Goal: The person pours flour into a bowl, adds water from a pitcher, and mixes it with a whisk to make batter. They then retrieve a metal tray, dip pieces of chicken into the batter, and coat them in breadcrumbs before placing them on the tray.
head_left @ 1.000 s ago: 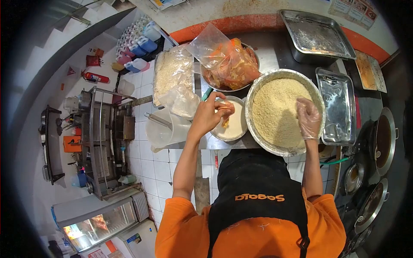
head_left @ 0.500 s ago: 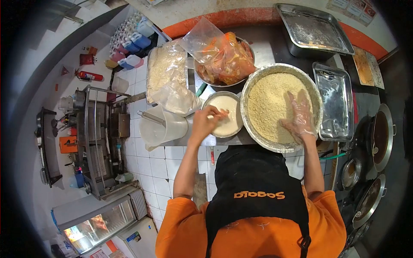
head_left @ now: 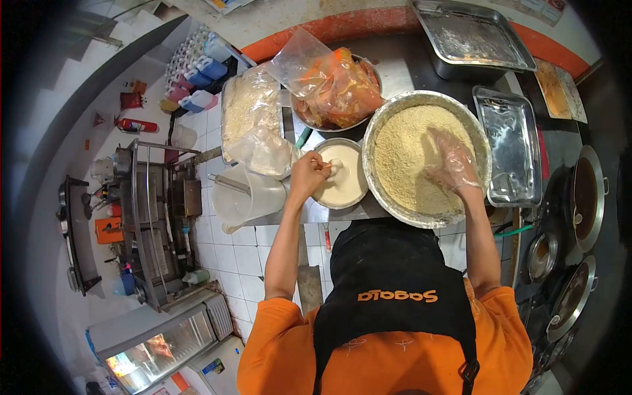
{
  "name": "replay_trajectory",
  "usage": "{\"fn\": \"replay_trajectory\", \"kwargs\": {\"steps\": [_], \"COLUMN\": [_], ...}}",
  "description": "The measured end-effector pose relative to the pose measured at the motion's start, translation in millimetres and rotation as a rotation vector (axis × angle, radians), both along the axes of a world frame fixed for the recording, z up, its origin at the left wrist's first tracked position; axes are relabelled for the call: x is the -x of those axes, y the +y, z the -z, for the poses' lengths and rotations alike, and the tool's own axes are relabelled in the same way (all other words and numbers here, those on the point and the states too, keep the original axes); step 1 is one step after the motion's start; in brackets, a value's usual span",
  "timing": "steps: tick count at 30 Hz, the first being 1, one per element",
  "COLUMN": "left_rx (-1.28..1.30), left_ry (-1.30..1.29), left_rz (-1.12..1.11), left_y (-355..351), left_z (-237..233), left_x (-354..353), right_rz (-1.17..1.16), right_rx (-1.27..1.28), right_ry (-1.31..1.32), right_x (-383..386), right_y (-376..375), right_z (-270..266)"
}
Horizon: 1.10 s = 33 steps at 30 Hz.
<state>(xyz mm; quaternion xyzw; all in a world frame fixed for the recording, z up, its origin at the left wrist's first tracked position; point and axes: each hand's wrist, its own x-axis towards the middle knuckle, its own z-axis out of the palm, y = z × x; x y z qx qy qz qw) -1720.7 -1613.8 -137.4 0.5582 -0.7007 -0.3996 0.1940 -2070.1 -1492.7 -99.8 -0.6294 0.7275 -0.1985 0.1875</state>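
My bare left hand [head_left: 310, 174] is closed, its fingertips pinching a small piece of food coated in white batter [head_left: 336, 164]. It is just over a metal bowl of cream-coloured batter [head_left: 349, 187]. My right hand [head_left: 453, 160], in a clear plastic glove, rests in a large metal basin [head_left: 376, 191] of pale yellow breadcrumbs [head_left: 408, 135]. Its thumb and fingers are apart, with the tips partly down in the crumbs. Behind the batter stands a bowl of orange marinated meat [head_left: 345, 92], partly in a clear plastic bag.
At my left are a white plastic jug [head_left: 247, 201] with a metal-handled tool inside and a tray of crumbs [head_left: 247, 108] under plastic. On the right lie an empty metal tray [head_left: 507, 145], stacked deep trays [head_left: 474, 39], and large pans [head_left: 586, 197] of dark liquid.
My left hand has lifted slightly and turned, with the coated piece now showing at its fingertips. In the crumbs, my right hand's spread fingers have curled and shifted slightly left.
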Motion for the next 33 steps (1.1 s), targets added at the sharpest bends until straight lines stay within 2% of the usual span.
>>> {"fn": "replay_trajectory", "kwargs": {"steps": [1, 5, 7, 9, 11, 12, 14, 15, 17, 18, 20, 23, 28, 30, 31, 33], "left_rx": [-0.095, -0.095, -0.061, -0.025, 0.133, 0.134, 0.193, 0.193, 0.260, 0.256, 0.211, 0.239, 0.237, 0.266, 0.266, 0.281], "left_ry": [0.152, 0.198, 0.252, 0.304, 0.310, 0.310, 0.227, 0.227, 0.167, 0.166, 0.116, 0.143, 0.272, 0.366, 0.373, 0.518], "left_rz": [-0.055, -0.109, -0.129, -0.150, -0.172, -0.168, -0.166, -0.170, -0.187, -0.183, -0.172, -0.217, -0.217, -0.166, -0.166, -0.072], "left_y": [-1.6, 5.8, 14.6, 21.9, 26.2, 25.8, 29.2, 33.5, 36.3, 36.4, 32.6, 33.0, 26.1, 24.5, 25.2, 28.0], "left_z": [-9.5, -45.8, -67.3, -82.0, -88.2, -82.1, -68.0, -64.4, -71.8, -69.7, -62.1, -61.7, -87.5, -104.1, -114.6, -127.6], "left_x": [-1.2, -2.0, 1.3, 2.2, 0.9, 1.2, 7.3, 5.5, 9.4, 8.7, 7.2, 8.8, 33.5, 57.6, 74.1, 108.1], "right_rz": [0.012, 0.113, 0.144, 0.140, 0.069, 0.072, 0.000, -0.004, 0.010, 0.013, 0.162, 0.200, 0.123, 0.098, 0.098, 0.087], "right_rx": [-0.046, -0.167, -0.421, -0.398, -0.196, -0.195, -0.001, -0.002, -0.287, -0.290, -0.162, -0.195, -0.091, 0.048, 0.048, -0.048], "right_ry": [0.035, 0.120, 0.187, 0.180, 0.145, 0.145, 0.069, 0.069, 0.104, 0.101, 0.200, 0.230, 0.116, -0.047, -0.041, -0.253], "right_x": [-5.0, -28.4, -39.1, -33.5, -18.0, -13.5, -9.3, -6.2, -15.3, -24.7, -38.5, -43.9, -23.8, -16.9, -11.1, -0.9], "right_y": [-5.1, -19.4, -24.3, -20.3, -14.7, -11.3, -7.7, -6.0, -12.2, -9.2, -5.2, -11.0, -3.3, 3.2, 5.9, 13.3], "right_z": [-6.2, -8.1, -9.7, 1.2, 43.1, 53.6, 51.9, 50.1, 4.3, 3.3, 5.4, 14.2, 46.0, 55.0, 51.2, 33.9]}}
